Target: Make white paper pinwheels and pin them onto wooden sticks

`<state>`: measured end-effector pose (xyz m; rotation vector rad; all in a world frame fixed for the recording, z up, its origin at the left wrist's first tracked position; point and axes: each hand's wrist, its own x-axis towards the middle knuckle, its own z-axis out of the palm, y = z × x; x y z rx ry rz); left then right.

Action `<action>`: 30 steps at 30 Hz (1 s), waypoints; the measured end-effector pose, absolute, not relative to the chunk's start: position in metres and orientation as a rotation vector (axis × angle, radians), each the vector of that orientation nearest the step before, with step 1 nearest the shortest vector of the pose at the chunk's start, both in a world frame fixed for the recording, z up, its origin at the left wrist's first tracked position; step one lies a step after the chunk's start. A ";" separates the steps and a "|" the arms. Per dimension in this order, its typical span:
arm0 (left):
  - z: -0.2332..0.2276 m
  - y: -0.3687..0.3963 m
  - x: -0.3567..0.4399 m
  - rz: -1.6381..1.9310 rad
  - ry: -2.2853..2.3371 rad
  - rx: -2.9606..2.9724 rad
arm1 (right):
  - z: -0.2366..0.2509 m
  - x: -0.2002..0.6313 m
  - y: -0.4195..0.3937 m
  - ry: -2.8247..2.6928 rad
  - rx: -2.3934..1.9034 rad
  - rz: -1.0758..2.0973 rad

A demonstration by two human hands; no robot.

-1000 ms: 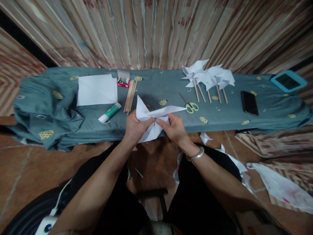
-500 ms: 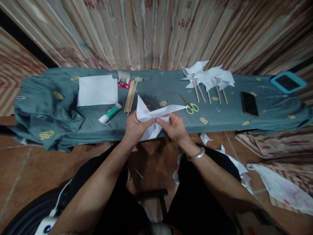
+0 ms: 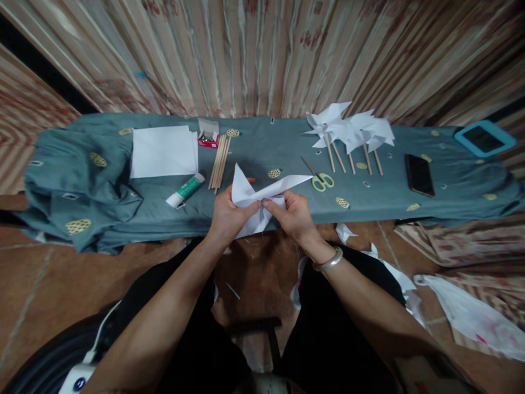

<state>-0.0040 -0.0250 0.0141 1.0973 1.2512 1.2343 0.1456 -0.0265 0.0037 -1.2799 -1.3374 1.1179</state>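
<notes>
A white paper pinwheel [image 3: 262, 191] is held between my hands over the table's front edge, its blades folded inward and its points sticking out. My left hand [image 3: 230, 212] grips its left side, thumb pressed at the centre. From the other side my right hand [image 3: 294, 214] pinches it, its thumb tip almost meeting the left one. Most of my fingers are hidden behind the paper. Just beyond lie several wooden sticks [image 3: 220, 164], and to the right are green-handled scissors [image 3: 322, 181].
White paper sheets [image 3: 164, 152], a small red box [image 3: 208, 135] of metal pieces and a glue stick [image 3: 185, 190] lie on the left of the cloth-covered table [image 3: 283, 142]. Several finished pinwheels [image 3: 348, 128], a phone [image 3: 419, 174] and a blue-framed tablet [image 3: 484, 138] are to the right. Paper scraps [image 3: 345, 232] litter the floor.
The pinwheel has shifted very slightly to the right and its left point has tilted a little. Both hands keep the same hold, thumbs at the centre.
</notes>
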 end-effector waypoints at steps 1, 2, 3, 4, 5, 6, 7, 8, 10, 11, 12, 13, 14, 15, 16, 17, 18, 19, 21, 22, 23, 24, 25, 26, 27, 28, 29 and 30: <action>0.014 -0.025 -0.004 1.237 1.252 1.099 | 0.003 0.146 -0.026 -1.334 -1.283 1.117; 0.014 -0.025 -0.004 1.238 1.253 1.100 | 0.003 0.146 -0.026 -1.330 -1.286 1.121; 0.014 -0.025 -0.004 1.237 1.256 1.098 | 0.002 0.146 -0.026 -1.323 -1.287 1.130; 0.014 -0.025 -0.004 1.235 1.257 1.094 | 0.001 0.146 -0.026 -1.314 -1.284 1.144; 0.014 -0.025 -0.004 1.236 1.256 1.089 | 0.001 0.146 -0.026 -1.302 -1.282 1.158; 0.013 -0.025 -0.004 1.236 1.252 1.081 | 0.001 0.146 -0.025 -1.287 -1.283 1.173; 0.013 -0.025 -0.004 1.237 1.245 1.070 | 0.001 0.146 -0.025 -1.271 -1.286 1.188; 0.013 -0.025 -0.003 1.239 1.237 1.056 | 0.001 0.146 -0.024 -1.256 -1.289 1.204; 0.012 -0.024 -0.002 1.246 1.219 1.021 | 0.002 0.147 -0.023 -1.236 -1.294 1.233; 0.011 -0.024 -0.001 1.251 1.211 1.001 | 0.004 0.147 -0.022 -1.228 -1.289 1.247; 0.011 -0.023 0.000 1.260 1.202 0.982 | 0.005 0.148 -0.022 -1.223 -1.280 1.262; 0.010 -0.023 0.000 1.268 1.195 0.966 | 0.006 0.148 -0.022 -1.222 -1.269 1.277; 0.010 -0.022 0.001 1.274 1.191 0.954 | 0.007 0.148 -0.022 -1.224 -1.258 1.290; 0.010 -0.022 0.001 1.278 1.190 0.947 | 0.008 0.149 -0.022 -1.228 -1.248 1.303; 0.010 -0.021 0.001 1.278 1.192 0.946 | 0.009 0.149 -0.022 -1.233 -1.241 1.315; 0.010 -0.021 0.002 1.276 1.197 0.948 | 0.009 0.150 -0.022 -1.236 -1.237 1.321; 0.010 -0.021 0.002 1.273 1.203 0.952 | 0.009 0.150 -0.022 -1.237 -1.236 1.320; 0.010 -0.021 0.002 1.269 1.208 0.956 | 0.009 0.150 -0.022 -1.236 -1.237 1.314; 0.011 -0.021 0.001 1.265 1.211 0.963 | 0.007 0.150 -0.021 -1.235 -1.243 1.296; 0.010 -0.021 0.001 1.263 1.210 0.965 | 0.006 0.150 -0.021 -1.236 -1.246 1.284; 0.010 -0.021 0.001 1.261 1.207 0.967 | 0.005 0.150 -0.021 -1.238 -1.249 1.272; 0.010 -0.021 0.001 1.258 1.203 0.972 | 0.004 0.149 -0.020 -1.238 -1.256 1.259; 0.010 -0.021 0.001 1.256 1.198 0.978 | 0.004 0.149 -0.020 -1.236 -1.265 1.247; 0.010 -0.021 0.000 1.256 1.190 0.986 | 0.003 0.149 -0.020 -1.234 -1.275 1.236; 0.009 -0.021 0.000 1.256 1.182 0.995 | 0.004 0.149 -0.021 -1.234 -1.285 1.225; 0.009 -0.021 -0.001 1.256 1.171 1.002 | 0.004 0.149 -0.021 -1.243 -1.293 1.210; 0.010 -0.021 -0.002 1.254 1.162 1.006 | 0.004 0.150 -0.021 -1.259 -1.299 1.190; 0.010 -0.020 -0.002 1.253 1.155 1.009 | 0.005 0.150 -0.021 -1.280 -1.303 1.165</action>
